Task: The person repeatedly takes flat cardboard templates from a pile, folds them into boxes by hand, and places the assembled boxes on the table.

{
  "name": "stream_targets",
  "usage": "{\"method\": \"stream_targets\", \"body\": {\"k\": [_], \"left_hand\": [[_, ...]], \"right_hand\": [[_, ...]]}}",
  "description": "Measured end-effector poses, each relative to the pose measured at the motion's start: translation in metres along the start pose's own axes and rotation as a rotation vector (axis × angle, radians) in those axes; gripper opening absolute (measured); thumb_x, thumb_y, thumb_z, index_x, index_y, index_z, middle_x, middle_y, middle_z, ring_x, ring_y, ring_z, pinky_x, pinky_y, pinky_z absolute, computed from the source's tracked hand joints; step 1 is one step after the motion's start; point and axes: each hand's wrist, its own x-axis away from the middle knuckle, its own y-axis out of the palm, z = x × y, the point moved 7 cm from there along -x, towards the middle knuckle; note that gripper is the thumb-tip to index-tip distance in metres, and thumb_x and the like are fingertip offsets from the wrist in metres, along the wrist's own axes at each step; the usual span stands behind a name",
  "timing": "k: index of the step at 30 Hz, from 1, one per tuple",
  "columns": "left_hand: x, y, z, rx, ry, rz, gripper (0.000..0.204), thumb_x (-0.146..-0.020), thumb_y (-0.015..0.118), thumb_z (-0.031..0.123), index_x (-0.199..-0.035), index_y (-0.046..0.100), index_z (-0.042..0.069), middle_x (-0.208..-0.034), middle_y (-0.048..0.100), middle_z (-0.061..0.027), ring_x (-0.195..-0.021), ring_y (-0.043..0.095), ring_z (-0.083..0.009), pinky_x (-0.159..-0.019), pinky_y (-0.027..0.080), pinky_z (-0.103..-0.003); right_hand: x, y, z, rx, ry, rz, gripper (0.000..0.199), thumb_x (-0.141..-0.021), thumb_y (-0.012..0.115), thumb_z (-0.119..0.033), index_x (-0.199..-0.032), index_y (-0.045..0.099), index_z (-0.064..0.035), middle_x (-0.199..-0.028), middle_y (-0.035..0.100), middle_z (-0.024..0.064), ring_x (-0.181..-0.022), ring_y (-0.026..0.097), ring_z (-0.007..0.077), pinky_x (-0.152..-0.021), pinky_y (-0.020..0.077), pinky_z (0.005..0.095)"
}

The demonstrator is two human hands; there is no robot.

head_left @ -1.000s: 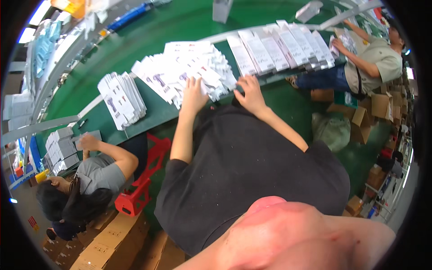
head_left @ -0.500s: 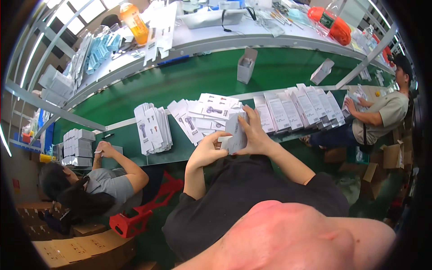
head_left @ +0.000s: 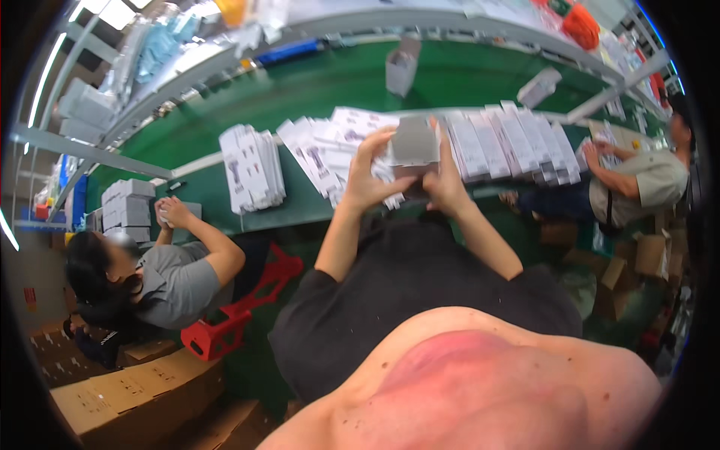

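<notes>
Between my hands I hold a small carton [head_left: 415, 150], squared out into a box with a greyish end or flap facing up; blur hides its finer detail. My left hand [head_left: 367, 176] grips its left side, thumb low at the front. Around the right side closes my right hand [head_left: 448, 172]. Behind and to the left lies a loose pile of flat printed cartons [head_left: 322, 154], partly hidden by my left hand. Further left is a neater stack of flat cartons [head_left: 251, 169]. On the right, a row of formed white cartons [head_left: 510, 142] leans side by side.
An open white carton [head_left: 403, 69] stands on the green bench [head_left: 322, 79]; another carton [head_left: 538, 88] lies to its right. A co-worker [head_left: 180, 277] sits at left beside stacked boxes [head_left: 127, 214] and a red stool [head_left: 217, 334]. Another co-worker [head_left: 637, 184] works at right. A shelf rail [head_left: 330, 37] crosses above.
The flat carton in my hands is now squared out into a box and turned with its end upward. My hands now grip it from both sides. The view has tilted.
</notes>
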Motion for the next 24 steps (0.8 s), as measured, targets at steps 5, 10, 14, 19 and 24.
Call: {"method": "stream_targets", "body": {"k": [5, 10, 14, 19, 24], "left_hand": [[-0.004, 0.025, 0.006, 0.204, 0.105, -0.117, 0.074, -0.071, 0.082, 0.019, -0.135, 0.051, 0.003, -0.138, 0.058, -0.015, -0.117, 0.061, -0.0291, -0.099, 0.049, -0.037], [0.025, 0.043, -0.051, 0.527, -0.676, 0.125, 0.073, -0.076, 0.08, 0.022, -0.139, 0.049, 0.003, -0.139, 0.056, -0.0145, -0.126, 0.054, -0.0283, -0.109, 0.038, -0.037], [0.028, 0.042, -0.037, 0.183, -0.174, 0.078, 0.047, -0.095, 0.049, 0.01, -0.142, 0.048, 0.005, -0.143, 0.053, -0.0122, -0.13, 0.048, -0.032, -0.109, 0.037, -0.038], [0.031, 0.051, -0.034, 0.221, -0.271, -0.096, 0.048, -0.094, 0.052, 0.009, -0.142, 0.048, 0.007, -0.144, 0.051, -0.0132, -0.131, 0.048, -0.0328, -0.109, 0.037, -0.037], [0.039, 0.056, -0.043, 0.105, -0.451, -0.166, 0.056, -0.089, 0.063, 0.01, -0.142, 0.047, 0.007, -0.145, 0.051, -0.0133, -0.131, 0.048, -0.0331, -0.11, 0.037, -0.038]], "right_hand": [[-0.001, -0.011, -0.02, -0.123, 0.25, 0.194, 0.046, -0.098, 0.051, -0.017, -0.142, 0.049, -0.0007, -0.142, 0.05, 0.0146, -0.126, 0.049, 0.0242, -0.108, 0.0371, 0.0355], [-0.002, -0.004, -0.006, 0.092, 0.0, 0.138, 0.037, -0.098, 0.053, -0.013, -0.133, 0.055, -0.0033, -0.127, 0.059, 0.0113, -0.11, 0.056, 0.0232, -0.096, 0.0425, 0.0286], [0.018, -0.007, 0.034, -0.033, 0.297, 0.214, 0.04, -0.096, 0.058, -0.018, -0.133, 0.055, -0.0029, -0.131, 0.055, 0.012, -0.109, 0.057, 0.0236, -0.095, 0.0444, 0.031], [0.015, -0.015, 0.037, -0.07, 0.195, 0.159, 0.057, -0.076, 0.071, -0.007, -0.131, 0.058, -0.0053, -0.125, 0.055, 0.0182, -0.113, 0.056, 0.0349, -0.099, 0.0452, 0.0401], [0.02, -0.011, 0.028, 0.072, 0.569, 0.184, 0.057, -0.071, 0.074, -0.008, -0.126, 0.059, -0.0048, -0.124, 0.055, 0.0182, -0.111, 0.056, 0.0353, -0.098, 0.0454, 0.0391]]}}
